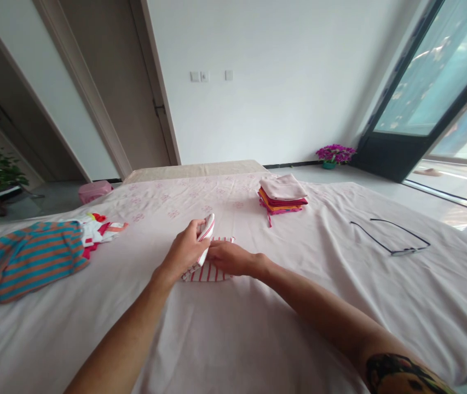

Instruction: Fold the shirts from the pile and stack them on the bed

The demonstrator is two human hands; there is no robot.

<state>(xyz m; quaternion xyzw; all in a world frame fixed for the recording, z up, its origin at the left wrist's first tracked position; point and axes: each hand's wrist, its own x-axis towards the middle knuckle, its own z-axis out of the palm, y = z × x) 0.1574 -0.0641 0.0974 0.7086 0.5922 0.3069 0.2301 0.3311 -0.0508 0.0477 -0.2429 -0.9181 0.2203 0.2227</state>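
A white cloth garment with thin red stripes (pixel 206 273) lies partly folded on the bed in front of me. My left hand (pixel 186 246) pinches one raised, folded flap of it between thumb and fingers, holding the flap tilted up off the rest. Against the lower layer rests my right hand (pixel 229 258), its fingers stretched leftward and fairly flat on the stripes. Its fingertips disappear behind the raised flap. Both hands are close together, almost touching at the fold.
A neat stack of folded cloths (pixel 283 196) sits beyond my right hand. Eyeglasses (pixel 405 249) lie farther right on the pale pink sheet (pixel 299 328). To the left is a heap with a blue-and-brown striped garment (pixel 40 260). A pink stool (pixel 94 191) stands past the bed.
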